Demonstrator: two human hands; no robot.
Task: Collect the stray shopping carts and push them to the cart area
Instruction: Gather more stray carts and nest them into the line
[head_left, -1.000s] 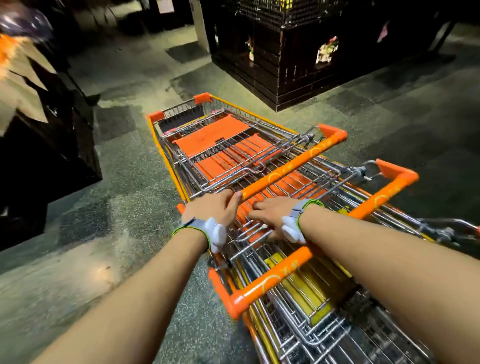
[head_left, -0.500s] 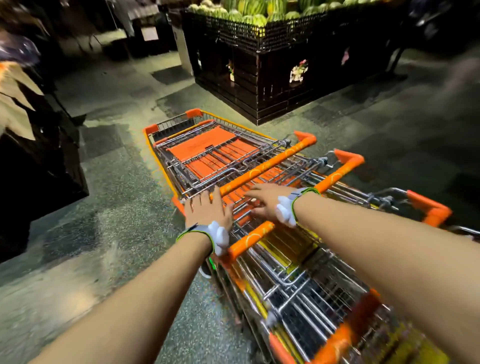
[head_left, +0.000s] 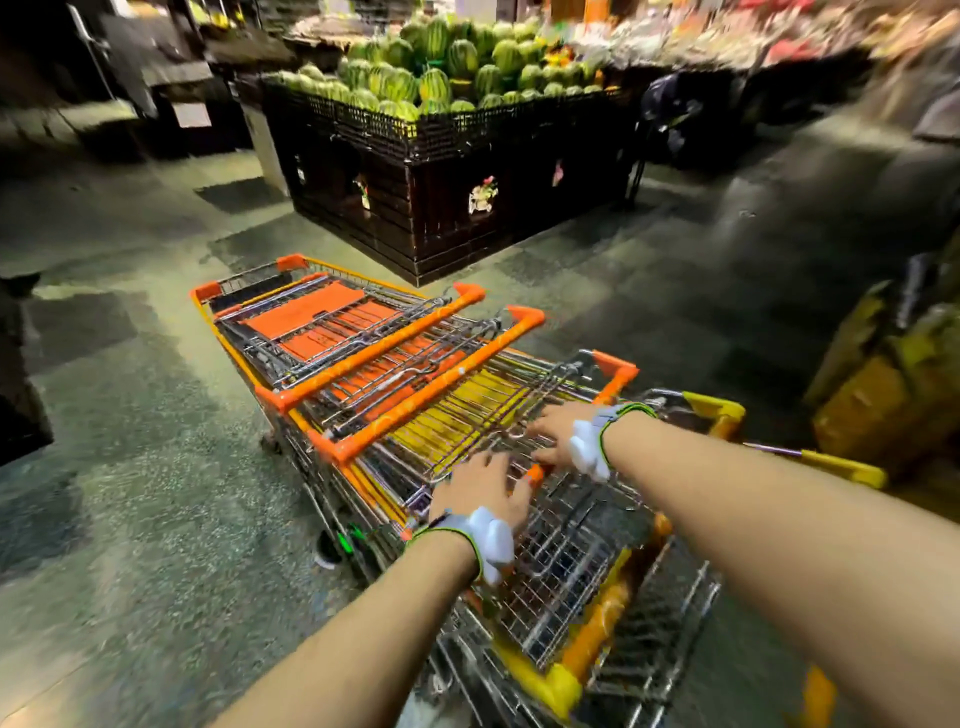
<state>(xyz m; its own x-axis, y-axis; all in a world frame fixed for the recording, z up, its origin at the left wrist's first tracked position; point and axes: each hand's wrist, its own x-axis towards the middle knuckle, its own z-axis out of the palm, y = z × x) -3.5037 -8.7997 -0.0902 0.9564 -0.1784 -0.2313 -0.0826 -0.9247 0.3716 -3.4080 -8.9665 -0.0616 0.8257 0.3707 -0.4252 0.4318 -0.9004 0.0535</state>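
- Presently, nested carts (head_left: 395, 364) run lengthwise from the hands toward the far left.
- Left hand (head_left: 480, 486) lies nearer, fingers spread; right hand (head_left: 553, 434) flat, both on wire grid.

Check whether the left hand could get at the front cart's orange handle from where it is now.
Probably not without stepping forward. The left hand rests on a rear cart's handle, and another orange bar lies between it and the front cart's orange handle, which looks beyond arm's reach.
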